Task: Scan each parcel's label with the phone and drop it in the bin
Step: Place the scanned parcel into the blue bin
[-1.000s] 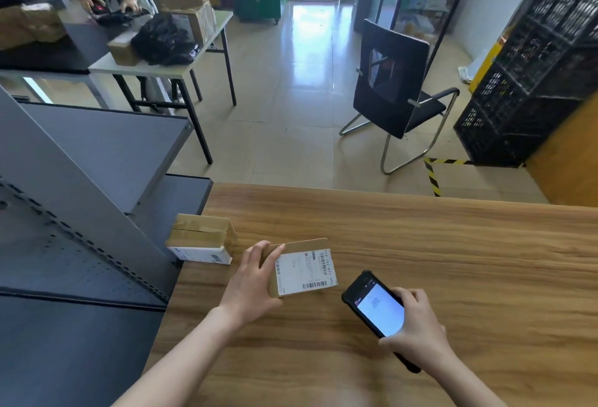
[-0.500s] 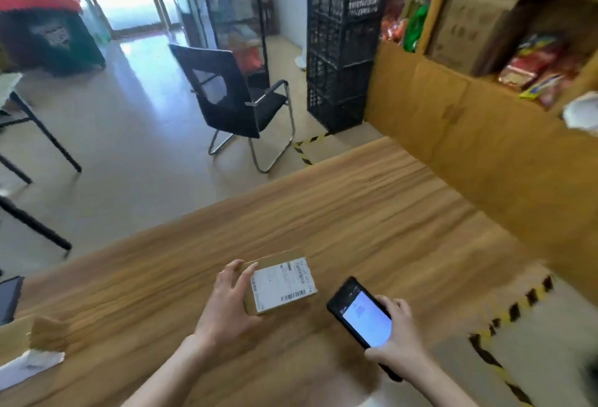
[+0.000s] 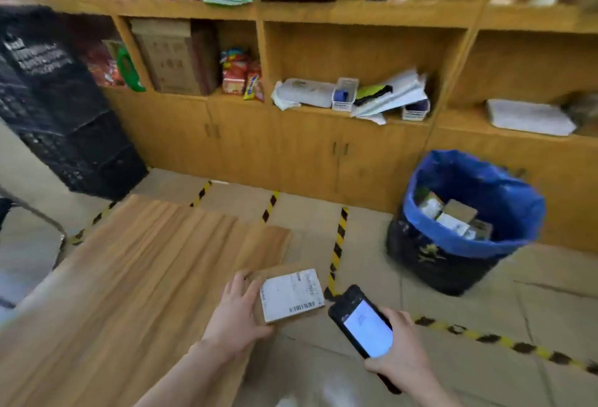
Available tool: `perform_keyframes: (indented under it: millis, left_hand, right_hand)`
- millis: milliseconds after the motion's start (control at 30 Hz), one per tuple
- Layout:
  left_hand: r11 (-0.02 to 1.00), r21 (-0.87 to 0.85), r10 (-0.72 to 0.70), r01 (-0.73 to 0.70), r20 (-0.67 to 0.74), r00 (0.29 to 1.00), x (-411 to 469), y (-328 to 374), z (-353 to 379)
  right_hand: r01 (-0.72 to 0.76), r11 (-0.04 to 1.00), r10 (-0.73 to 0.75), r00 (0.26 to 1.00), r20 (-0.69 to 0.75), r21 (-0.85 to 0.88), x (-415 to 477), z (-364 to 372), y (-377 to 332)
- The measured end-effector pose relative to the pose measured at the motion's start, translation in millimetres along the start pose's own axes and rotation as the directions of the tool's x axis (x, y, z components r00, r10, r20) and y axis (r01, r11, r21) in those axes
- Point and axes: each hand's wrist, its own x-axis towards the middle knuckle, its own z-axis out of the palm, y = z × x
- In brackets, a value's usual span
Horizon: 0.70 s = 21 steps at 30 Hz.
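My left hand [image 3: 238, 312] grips a small brown cardboard parcel [image 3: 291, 296] by its left side, its white barcode label facing up. The parcel hangs past the right end of the wooden table [image 3: 129, 277], over the floor. My right hand [image 3: 404, 351] holds a black phone [image 3: 364, 322] with its screen lit, just right of the parcel. A black bin with a blue liner [image 3: 469, 225] stands on the floor to the right, with several parcels inside.
A wooden shelf unit with cupboards [image 3: 323, 147] runs along the back wall, full of boxes, snacks and papers. Stacked black crates [image 3: 55, 108] stand at the left. Yellow-black tape [image 3: 338, 244] marks the tiled floor.
The view has swung right from the room and chair to the shelves and bin. Both hands moved right with it, carrying the parcel off the table's end; the grips are unchanged.
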Motion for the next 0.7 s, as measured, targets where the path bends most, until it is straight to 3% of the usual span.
perform_keyframes:
  millis: [267,433,567,700]
  left_hand:
    - [0.948,-0.044,0.317,-0.314,0.127,0.940,168.0,129.4,53.1]
    - [0.915,-0.091,0.403,-0.393,0.194,0.894,284.7,206.7,80.3]
    - [0.893,-0.129,0.450,-0.432,0.249,0.857,357.4,266.7,98.4]
    - [0.866,-0.135,0.498,-0.481,0.294,0.816,414.1,314.8,115.3]
  right_hand:
    - [-0.185,0.967,0.210,0.968,-0.135,0.178,65.3,-84.4,93.4]
    - [-0.285,0.937,0.323,0.927,-0.192,0.203,144.6,-143.1,125.6]
    - [-0.275,0.947,0.309,0.920,-0.241,0.166,192.6,-194.6,147.2]
    - [-0.345,0.886,0.421,0.877,-0.229,0.309,222.3,-229.4,179.6]
